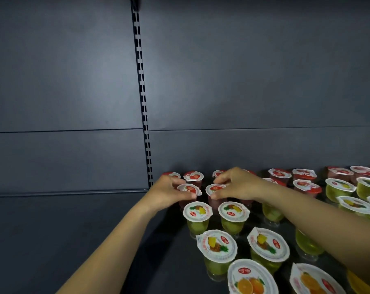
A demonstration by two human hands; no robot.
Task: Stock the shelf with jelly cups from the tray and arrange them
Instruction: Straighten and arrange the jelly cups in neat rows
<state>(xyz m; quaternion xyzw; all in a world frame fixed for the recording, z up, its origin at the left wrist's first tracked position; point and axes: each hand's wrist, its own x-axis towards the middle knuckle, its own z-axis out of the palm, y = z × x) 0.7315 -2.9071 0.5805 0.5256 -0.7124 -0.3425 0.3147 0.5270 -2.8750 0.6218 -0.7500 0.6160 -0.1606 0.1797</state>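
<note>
Both hands reached deep onto shelf (95, 225). Left hand (169, 193) pinched rim of left strawberry cup (189, 189); right hand (236, 185) pinched right strawberry cup (215, 189). Cups upright, side by side, directly under fingertips, just behind pineapple cups (197, 211). Each hand nearest own cup. Tray not visible.
</note>
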